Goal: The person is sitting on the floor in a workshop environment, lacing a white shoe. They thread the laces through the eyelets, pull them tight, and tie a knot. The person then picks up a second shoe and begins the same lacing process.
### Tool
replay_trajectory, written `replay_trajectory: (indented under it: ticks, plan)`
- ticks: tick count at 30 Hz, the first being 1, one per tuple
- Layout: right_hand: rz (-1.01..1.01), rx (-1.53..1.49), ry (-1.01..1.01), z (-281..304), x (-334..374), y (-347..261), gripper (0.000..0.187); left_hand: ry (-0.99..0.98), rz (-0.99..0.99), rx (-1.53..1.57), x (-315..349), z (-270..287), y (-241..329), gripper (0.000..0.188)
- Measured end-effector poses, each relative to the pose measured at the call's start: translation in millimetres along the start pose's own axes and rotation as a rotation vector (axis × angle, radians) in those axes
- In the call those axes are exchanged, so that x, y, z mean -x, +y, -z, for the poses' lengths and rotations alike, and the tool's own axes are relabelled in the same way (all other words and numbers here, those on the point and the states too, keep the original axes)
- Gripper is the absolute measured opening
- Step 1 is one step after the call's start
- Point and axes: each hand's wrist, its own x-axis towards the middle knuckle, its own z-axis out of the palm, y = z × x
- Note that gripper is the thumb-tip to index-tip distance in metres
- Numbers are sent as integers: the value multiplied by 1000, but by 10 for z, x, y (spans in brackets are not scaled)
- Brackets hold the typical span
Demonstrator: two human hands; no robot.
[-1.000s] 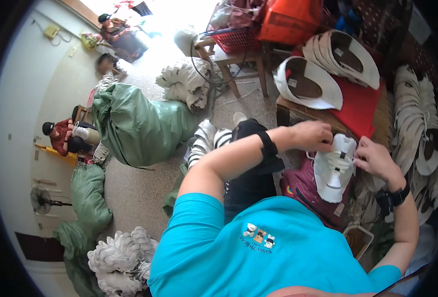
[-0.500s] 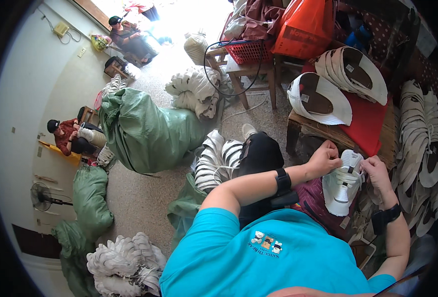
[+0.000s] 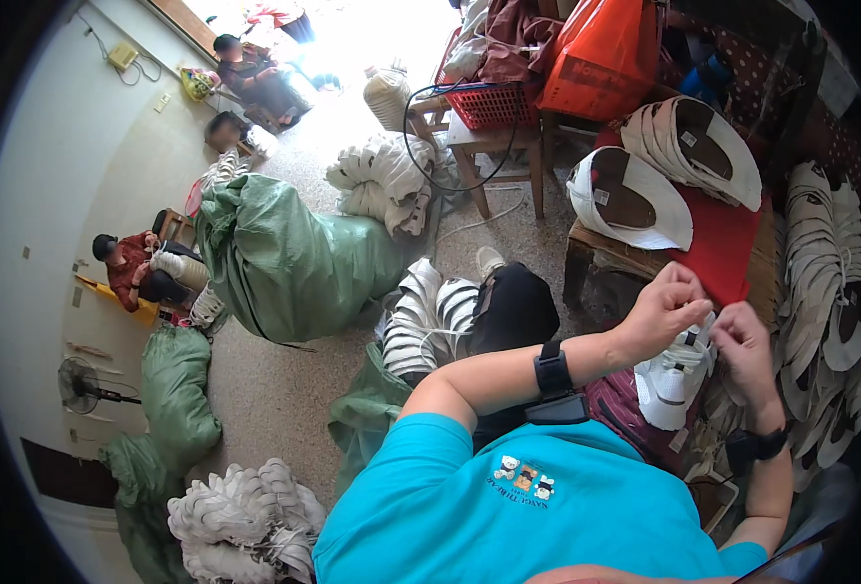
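Note:
A white shoe upper (image 3: pixel 666 387) with white laces lies on maroon cloth (image 3: pixel 617 403) over my lap. My left hand (image 3: pixel 668 308) is above its far end, fingers curled into a pinch. Close by on the right, my right hand (image 3: pixel 742 343) is bent in a similar pinch beside the upper's edge. Any lace end between the fingers is too small to make out. The hands partly cover the upper's far end. Black bands circle both wrists.
A wooden bench (image 3: pixel 635 251) ahead bears a single white upper (image 3: pixel 635 195) and a nested stack of uppers (image 3: pixel 708 146). More uppers (image 3: pixel 829 273) hang at right. Green sacks (image 3: pixel 284 253) and bundled uppers (image 3: pixel 245 516) lie at left. Two seated people work farther off.
Both hands have risen off the upper's far end and come nearer the camera. My left hand has shifted slightly right, and they now hide more of the upper's tongue.

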Motion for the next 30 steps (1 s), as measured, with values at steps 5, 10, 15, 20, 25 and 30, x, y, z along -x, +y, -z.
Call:
replay_trajectory:
  ticks: [5, 10, 15, 20, 25, 30]
  plan:
    - [114, -228, -100, -47, -85, -673, 7, 71, -215, 14, -136, 12, 355, 17]
    - [-113, -379, -248, -235, -126, -431, 6, 108, -138, 12, -193, -46, 117, 17]
    - [-88, -386, -75, -222, -81, -504, 4, 22, 175, 257, -195, 50, -44, 19]
    - [250, -424, -115, -109, -64, -988, 6, -356, 163, 113, -213, 284, 7, 22]
    - [236, -474, -42, -172, -319, -750, 14, -589, 277, 198, -242, 200, 87, 25]
    - [311, -466, 40, -167, -364, -654, 17, -429, 250, 311, -264, 110, 26, 21]
